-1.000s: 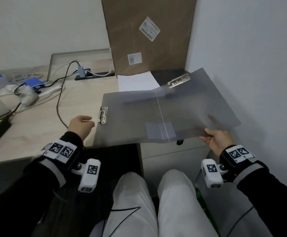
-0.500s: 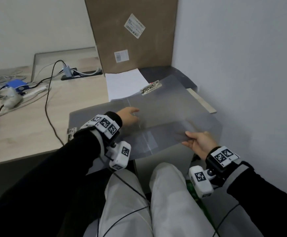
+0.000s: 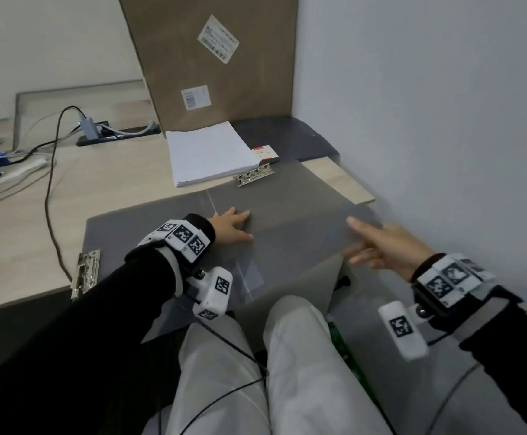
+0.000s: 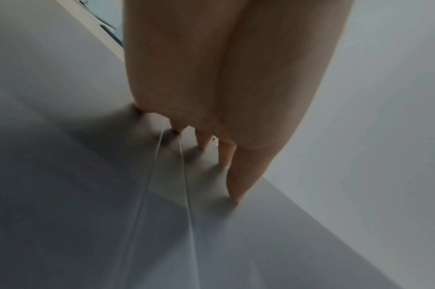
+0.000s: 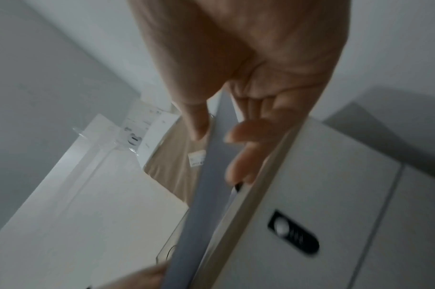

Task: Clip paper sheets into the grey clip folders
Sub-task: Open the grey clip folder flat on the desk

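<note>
Two grey folders (image 3: 287, 221), one paper stack (image 3: 212, 155); both hands released, left (image 3: 232, 226) flat, right (image 3: 381, 246) blurred.

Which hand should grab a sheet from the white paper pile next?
Probably the right hand: its fingers are spread and hold nothing, and the paper stack lies just beyond. The left hand presses flat on the grey clip folder, keeping it open.

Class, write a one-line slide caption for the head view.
Left hand presses the open grey folder flat beside the paper stack.
</note>
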Available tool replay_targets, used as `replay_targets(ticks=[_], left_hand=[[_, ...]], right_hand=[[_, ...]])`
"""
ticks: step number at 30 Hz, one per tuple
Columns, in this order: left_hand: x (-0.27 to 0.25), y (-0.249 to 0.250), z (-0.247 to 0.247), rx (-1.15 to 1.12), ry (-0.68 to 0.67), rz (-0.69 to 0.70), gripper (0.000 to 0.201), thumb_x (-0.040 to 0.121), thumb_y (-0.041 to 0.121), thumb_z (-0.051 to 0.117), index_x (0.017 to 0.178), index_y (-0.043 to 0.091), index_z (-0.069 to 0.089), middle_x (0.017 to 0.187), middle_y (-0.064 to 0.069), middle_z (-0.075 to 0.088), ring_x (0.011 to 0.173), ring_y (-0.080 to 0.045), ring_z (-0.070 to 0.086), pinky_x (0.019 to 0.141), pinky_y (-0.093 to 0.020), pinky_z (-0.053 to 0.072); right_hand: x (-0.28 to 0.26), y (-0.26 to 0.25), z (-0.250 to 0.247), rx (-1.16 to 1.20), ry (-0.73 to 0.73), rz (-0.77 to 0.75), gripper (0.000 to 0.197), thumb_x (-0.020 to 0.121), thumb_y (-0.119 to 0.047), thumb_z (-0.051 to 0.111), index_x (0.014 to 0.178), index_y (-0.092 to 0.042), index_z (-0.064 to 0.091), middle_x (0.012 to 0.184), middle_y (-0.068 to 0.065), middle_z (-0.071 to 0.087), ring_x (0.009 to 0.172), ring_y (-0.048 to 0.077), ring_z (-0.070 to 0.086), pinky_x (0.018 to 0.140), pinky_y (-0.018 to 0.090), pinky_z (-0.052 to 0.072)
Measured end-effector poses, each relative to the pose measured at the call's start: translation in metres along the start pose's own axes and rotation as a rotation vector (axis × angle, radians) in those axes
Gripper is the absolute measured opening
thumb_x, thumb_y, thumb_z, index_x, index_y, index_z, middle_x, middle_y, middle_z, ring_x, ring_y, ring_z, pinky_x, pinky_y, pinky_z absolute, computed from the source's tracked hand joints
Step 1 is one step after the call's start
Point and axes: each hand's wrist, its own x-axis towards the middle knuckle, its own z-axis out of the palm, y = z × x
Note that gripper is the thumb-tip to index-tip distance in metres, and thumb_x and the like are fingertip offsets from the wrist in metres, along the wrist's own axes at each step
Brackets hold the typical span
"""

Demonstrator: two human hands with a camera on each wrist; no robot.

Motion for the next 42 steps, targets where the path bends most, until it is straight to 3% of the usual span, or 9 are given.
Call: replay_targets(ticks=[5,8,11,17,20,23,27,31,42], left_hand=[[-0.004,-0.006,0.002,0.051,-0.043,0.016,0.071,0.094,0.045,0.044,0.151,0.029,0.006,0.16,-0.008,-0.005,0.145,-0.04,-0.004,0.119,-0.044,0.003],[-0.008,-0.006,0.002,0.088,-0.053,0.026,0.069,0.094,0.044,0.044,0.151,0.029,0.006,0.16,-0.006,-0.003,0.146,-0.039,-0.001,0.118,-0.044,0.005],[-0.009,-0.009,-0.005,0.116,-0.056,0.048,0.065,0.095,0.041,0.043,0.151,0.027,0.012,0.16,-0.007,0.002,0.148,-0.028,0.008,0.118,-0.035,0.009],[0.001,-0.014,-0.033,0.011,0.041,0.062,0.049,0.095,0.035,0.047,0.14,0.018,0.043,0.146,-0.004,0.044,0.133,-0.021,0.042,0.108,-0.026,0.03],[0.019,-0.021,-0.046,-0.066,0.127,0.025,0.055,0.093,0.032,0.051,0.144,0.016,0.036,0.151,-0.008,0.035,0.138,-0.023,0.035,0.11,-0.027,0.027],[0.036,-0.03,-0.052,-0.052,0.132,-0.021,0.063,0.091,0.034,0.054,0.146,0.018,0.03,0.154,-0.014,0.025,0.142,-0.029,0.025,0.115,-0.035,0.023],[0.049,-0.041,-0.047,0.015,0.067,-0.048,0.071,0.09,0.042,0.052,0.15,0.022,0.019,0.157,-0.011,0.016,0.144,-0.036,0.013,0.116,-0.042,0.017],[0.054,-0.049,-0.042,0.033,0.039,-0.015,0.075,0.092,0.047,0.047,0.151,0.024,0.007,0.16,-0.006,0.001,0.147,-0.033,0.003,0.117,-0.04,0.011],[0.06,-0.054,-0.037,0.074,0.014,-0.013,0.073,0.093,0.053,0.037,0.15,0.032,-0.003,0.16,0.001,-0.01,0.148,-0.029,-0.006,0.117,-0.045,0.005]], right_hand=[[0.003,-0.029,-0.038,-0.13,0.251,-0.141,0.013,0.09,-0.027,0.058,0.099,-0.018,0.062,0.107,0.012,0.068,0.094,0.02,0.064,0.075,0.03,0.048],[0.015,-0.05,-0.022,-0.319,0.186,-0.256,0.022,0.089,-0.018,0.06,0.109,-0.012,0.066,0.109,0.005,0.065,0.102,0.016,0.058,0.081,0.023,0.043],[0.036,-0.073,0.015,-0.453,0.055,-0.331,0.025,0.09,-0.013,0.058,0.112,-0.007,0.067,0.105,0.001,0.063,0.097,0.01,0.055,0.072,0.013,0.04],[0.095,-0.099,0.088,-0.644,-0.107,-0.38,0.025,0.087,-0.013,0.059,0.109,-0.009,0.07,0.118,0.005,0.067,0.108,0.016,0.059,0.096,0.024,0.041],[0.12,-0.105,0.116,-0.716,-0.133,-0.359,0.025,0.085,-0.019,0.059,0.109,-0.02,0.068,0.111,0.001,0.067,0.114,0.018,0.059,0.103,0.024,0.039],[0.136,-0.108,0.139,-0.82,-0.178,-0.353,0.041,0.087,-0.019,0.057,0.128,-0.017,0.058,0.13,0.001,0.059,0.123,0.018,0.053,0.099,0.019,0.036],[0.153,-0.105,0.16,-1.089,-0.244,-0.371,0.062,0.091,-0.031,0.054,0.147,-0.018,0.03,0.156,0.003,0.028,0.145,0.026,0.023,0.118,0.036,0.021],[0.163,-0.101,0.169,-1.25,-0.296,-0.32,0.073,0.091,-0.049,0.045,0.151,-0.027,0.01,0.161,-0.009,0.001,0.149,0.025,-0.006,0.118,0.053,0.008],[0.17,-0.101,0.176,-1.388,-0.337,-0.354,0.075,0.092,-0.053,0.04,0.152,-0.021,0.008,0.161,-0.006,-0.001,0.149,0.019,-0.007,0.116,0.058,0.007]])
